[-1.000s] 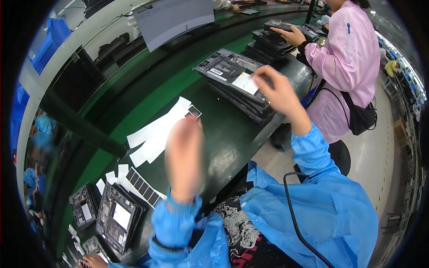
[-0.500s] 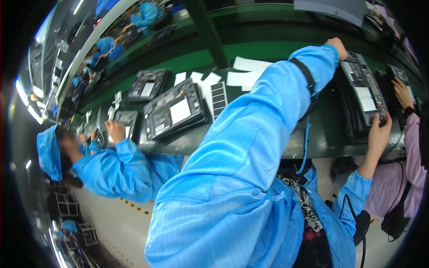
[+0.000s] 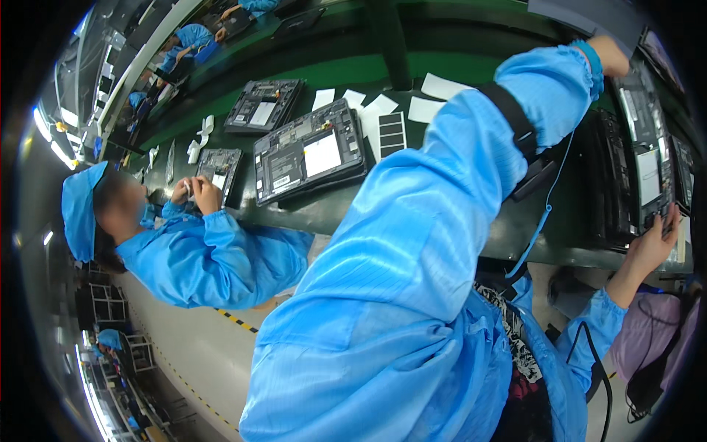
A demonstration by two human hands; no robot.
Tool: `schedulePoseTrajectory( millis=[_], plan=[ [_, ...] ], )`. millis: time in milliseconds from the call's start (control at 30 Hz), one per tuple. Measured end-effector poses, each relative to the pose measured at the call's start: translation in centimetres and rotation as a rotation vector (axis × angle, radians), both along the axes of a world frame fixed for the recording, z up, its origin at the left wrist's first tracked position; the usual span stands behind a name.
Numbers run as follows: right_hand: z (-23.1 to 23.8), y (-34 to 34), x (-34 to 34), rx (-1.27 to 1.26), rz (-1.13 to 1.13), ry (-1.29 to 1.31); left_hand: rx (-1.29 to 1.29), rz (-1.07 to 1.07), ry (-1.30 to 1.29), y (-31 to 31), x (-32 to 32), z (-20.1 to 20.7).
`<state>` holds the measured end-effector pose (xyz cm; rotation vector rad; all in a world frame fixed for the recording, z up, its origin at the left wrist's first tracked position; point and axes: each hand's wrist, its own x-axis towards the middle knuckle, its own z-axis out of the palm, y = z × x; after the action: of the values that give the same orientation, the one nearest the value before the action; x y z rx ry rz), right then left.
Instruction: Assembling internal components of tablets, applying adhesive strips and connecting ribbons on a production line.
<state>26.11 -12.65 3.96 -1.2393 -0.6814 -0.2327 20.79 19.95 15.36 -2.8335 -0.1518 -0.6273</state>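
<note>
My R hand pinches near edge of open device; L hand nr its far end, can't tell grip.

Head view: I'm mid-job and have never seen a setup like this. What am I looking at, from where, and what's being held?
There is no machine: you see a person's two bare hands through a wide fisheye camera worn on their head, so straight edges bend. The large blue sleeve across the middle is the left arm. The left hand is at the far end of an opened electronic device; its grip can't be made out. The right hand holds the near end with its fingers. On the dark green table lie a stack of similar devices, white sheets and a sheet with dark rectangles. The person at left is a co-worker.
</note>
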Motion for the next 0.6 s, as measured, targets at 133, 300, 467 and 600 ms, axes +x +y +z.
schedulePoseTrajectory(
  millis=[133,300,467,600],
  plan=[
    [4.8,1.6,-4.7,-0.045,0.119,0.019,0.300,-0.034,-0.424,-4.7,-13.2,2.6],
    [5.6,3.7,-9.9,-0.161,0.489,0.074,-1.099,0.309,-0.547,-18.5,-34.6,1.5],
    [0.1,4.4,-13.3,-0.302,0.765,0.028,-1.273,0.467,-0.495,-26.1,-39.9,-9.1],
    [-5.8,4.1,-11.4,-0.442,0.836,0.168,-1.242,0.574,-0.387,-25.7,-39.0,-13.4]
  ],
)
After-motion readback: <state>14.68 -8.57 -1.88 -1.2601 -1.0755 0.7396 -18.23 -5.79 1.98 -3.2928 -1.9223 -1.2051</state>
